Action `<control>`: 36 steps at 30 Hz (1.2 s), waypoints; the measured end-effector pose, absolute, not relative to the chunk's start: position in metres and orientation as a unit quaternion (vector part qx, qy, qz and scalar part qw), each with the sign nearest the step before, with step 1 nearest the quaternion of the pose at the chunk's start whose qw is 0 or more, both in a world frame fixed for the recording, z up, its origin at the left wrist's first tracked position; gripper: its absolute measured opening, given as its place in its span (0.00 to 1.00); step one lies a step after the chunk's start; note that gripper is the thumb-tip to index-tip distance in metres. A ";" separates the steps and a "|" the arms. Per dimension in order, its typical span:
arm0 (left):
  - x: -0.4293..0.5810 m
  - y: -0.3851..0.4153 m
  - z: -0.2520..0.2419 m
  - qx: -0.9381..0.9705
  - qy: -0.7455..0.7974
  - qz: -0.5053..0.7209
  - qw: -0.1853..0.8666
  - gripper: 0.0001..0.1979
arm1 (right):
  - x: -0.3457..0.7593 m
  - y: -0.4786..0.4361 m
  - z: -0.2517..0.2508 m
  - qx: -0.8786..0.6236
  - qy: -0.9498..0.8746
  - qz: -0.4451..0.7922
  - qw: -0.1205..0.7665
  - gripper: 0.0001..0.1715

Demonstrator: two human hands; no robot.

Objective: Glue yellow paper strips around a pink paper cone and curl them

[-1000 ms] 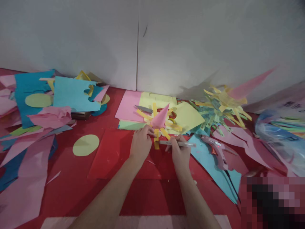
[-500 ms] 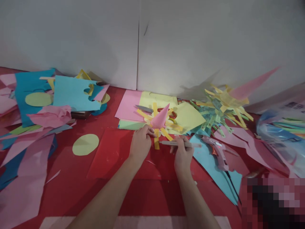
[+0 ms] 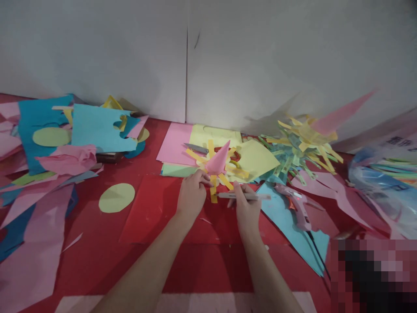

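Observation:
My left hand (image 3: pixel 193 192) has its fingers curled at the near-left edge of a paper craft, a pink cone (image 3: pixel 218 161) standing on a pale round base with yellow strips around it. The fingertips seem to pinch its rim, beside the yellow strip (image 3: pixel 213 191) that points toward me. In my right hand (image 3: pixel 246 206) is a slim pale pen (image 3: pixel 224 196), lying almost level with its tip pointing left. That tip is at the strip's right edge; whether it touches is too small to tell. Scissors (image 3: pixel 197 148) lie partly under the craft.
On the right a pink glue gun (image 3: pixel 301 208) lies on blue paper (image 3: pixel 280 215). Behind it stands another cone-topped paper craft (image 3: pixel 308 137), near a clear plastic bag (image 3: pixel 378 174). Paper scraps (image 3: pixel 42 234) cover the left side, with a pale yellow disc (image 3: pixel 116 198) nearby.
My right hand and the pen have shifted slightly left, and the pen's tip is closer to the yellow strip. The left hand stays at the craft. The whole view has moved a little.

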State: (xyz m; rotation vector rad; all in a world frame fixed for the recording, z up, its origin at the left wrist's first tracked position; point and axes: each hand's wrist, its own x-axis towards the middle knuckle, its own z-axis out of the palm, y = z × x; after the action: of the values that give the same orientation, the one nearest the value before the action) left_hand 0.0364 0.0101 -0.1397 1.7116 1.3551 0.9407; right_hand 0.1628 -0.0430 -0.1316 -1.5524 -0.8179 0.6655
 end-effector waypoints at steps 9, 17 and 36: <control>0.035 0.008 -0.136 0.619 0.520 0.409 0.424 0.16 | 0.163 -0.044 -0.130 -0.665 -0.354 0.288 0.591 0.19; 0.036 0.007 -0.142 0.638 0.509 0.385 0.431 0.16 | 0.163 -0.045 -0.131 -0.670 -0.343 0.273 0.599 0.19; 0.036 0.008 -0.142 0.665 0.515 0.357 0.406 0.17 | 0.164 -0.045 -0.134 -0.687 -0.377 0.261 0.564 0.20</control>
State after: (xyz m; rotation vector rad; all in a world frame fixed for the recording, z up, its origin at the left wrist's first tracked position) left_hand 0.0363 0.0077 -0.1416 1.6786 1.2996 0.9013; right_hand 0.1641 -0.0445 -0.1343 -1.6162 -0.8875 0.6144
